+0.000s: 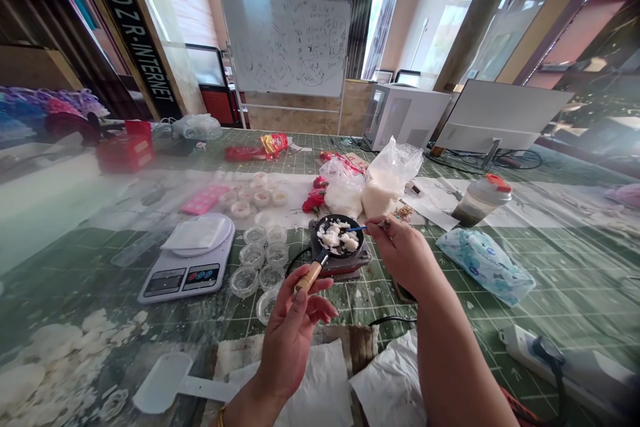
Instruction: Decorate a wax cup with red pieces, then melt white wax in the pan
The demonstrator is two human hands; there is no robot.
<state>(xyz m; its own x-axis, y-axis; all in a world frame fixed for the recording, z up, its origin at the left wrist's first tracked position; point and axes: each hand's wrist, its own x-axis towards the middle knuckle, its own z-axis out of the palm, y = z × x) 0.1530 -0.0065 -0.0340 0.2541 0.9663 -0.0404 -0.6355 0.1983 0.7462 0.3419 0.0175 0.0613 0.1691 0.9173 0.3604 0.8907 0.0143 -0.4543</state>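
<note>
A small black frying pan (362,240) with a wooden handle sits on a small hot plate (345,268). White, lumpy wax-like pieces (332,236) lie in it. The fingers of my left hand (295,320) are closed around the pan's handle from below. My right hand (400,250) pinches a thin stirring stick (356,229), whose blue end reaches into the pan among the white lumps. What the stick's far end looks like is partly hidden by my fingers. Several clear plastic cups (252,255) stand in rows just left of the pan.
A white kitchen scale (193,277) stands at left, a pink mold (205,199) behind it. Bags of white granules (385,187) are behind the pan. At right are a tissue pack (485,263), a shaker bottle (483,200) and a power strip (575,367). A white scoop (165,383) lies front left.
</note>
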